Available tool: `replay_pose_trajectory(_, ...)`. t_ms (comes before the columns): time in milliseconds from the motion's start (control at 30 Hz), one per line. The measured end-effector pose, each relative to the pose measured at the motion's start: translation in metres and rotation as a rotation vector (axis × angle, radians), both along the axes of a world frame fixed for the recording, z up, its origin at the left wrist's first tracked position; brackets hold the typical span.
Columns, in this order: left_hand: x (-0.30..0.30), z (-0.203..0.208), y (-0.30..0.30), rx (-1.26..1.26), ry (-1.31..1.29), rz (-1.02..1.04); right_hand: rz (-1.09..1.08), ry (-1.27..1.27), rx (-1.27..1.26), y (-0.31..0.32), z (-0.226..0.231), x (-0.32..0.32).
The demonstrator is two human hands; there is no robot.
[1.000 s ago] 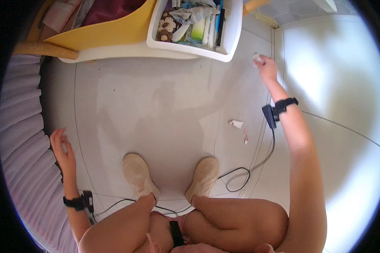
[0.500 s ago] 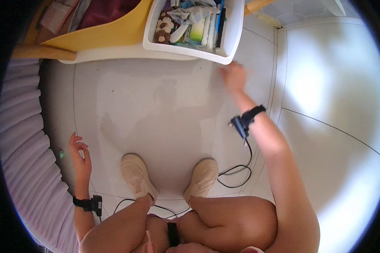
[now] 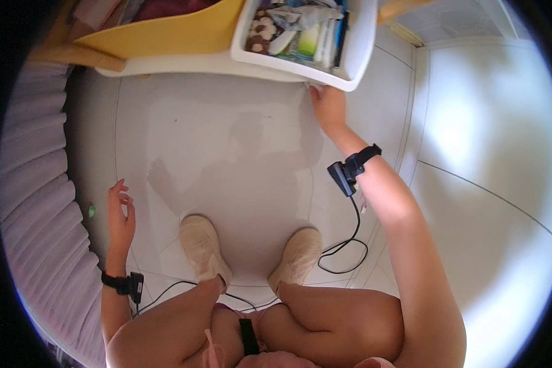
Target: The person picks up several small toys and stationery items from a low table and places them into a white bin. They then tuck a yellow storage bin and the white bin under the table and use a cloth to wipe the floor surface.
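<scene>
My right hand [image 3: 330,110] reaches up to the front edge of a white plastic bin [image 3: 300,66]. Its fingertips are tucked beneath the bin's lower edge, so I cannot tell what they touch or hold. Inside the bin lie a crumpled grey-white wrapper [image 3: 306,17], a brown and cream flower-like item [image 3: 264,27], a green and white packet [image 3: 308,42] and several slim items. On the left, my left hand [image 3: 121,214] hangs over the floor by the pleated curtain, fingers loosely bent and apart, with nothing in it.
A yellow-sided shelf unit [image 3: 178,30] with wooden legs [image 3: 83,56] stands ahead. The lilac pleated curtain [image 3: 37,178] hangs at left, near a small green bit [image 3: 92,211] on the tiles. Black cables [image 3: 343,254] trail by my beige shoes [image 3: 297,257]. White panels [image 3: 484,135] line the right.
My right hand has moved slightly left and come in under the bin's front edge, its fingertips now hidden. The view has shifted a little; my left hand keeps nearly the same pose.
</scene>
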State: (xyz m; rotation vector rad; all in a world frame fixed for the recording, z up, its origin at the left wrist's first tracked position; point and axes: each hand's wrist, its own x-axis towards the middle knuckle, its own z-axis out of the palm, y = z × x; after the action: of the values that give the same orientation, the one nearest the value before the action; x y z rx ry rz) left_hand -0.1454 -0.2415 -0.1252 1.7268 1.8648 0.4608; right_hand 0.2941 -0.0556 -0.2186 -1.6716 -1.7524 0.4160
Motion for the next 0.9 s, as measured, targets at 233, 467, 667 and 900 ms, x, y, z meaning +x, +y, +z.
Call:
replay_pose_trajectory(233,-0.006,-0.018,0.008,-0.009,-0.051,0.009,0.892,0.005,-0.267,-0.073,-0.005,-0.104)
replay_pose_trajectory(467,-0.041,0.014,-0.019,-0.003,0.114,0.098,-0.001,0.021,-0.365,-0.006,-0.045,-0.036)
replay_pose_trajectory(667,-0.071,0.013,-0.059,-0.037,0.168,0.248,0.019,0.112,-0.125,0.072,-0.111,-0.071)
replay_pose_trajectory(900,-0.059,0.021,-0.085,-0.165,0.218,0.228,0.034,-0.008,-0.034,0.11,-0.09,-0.195)
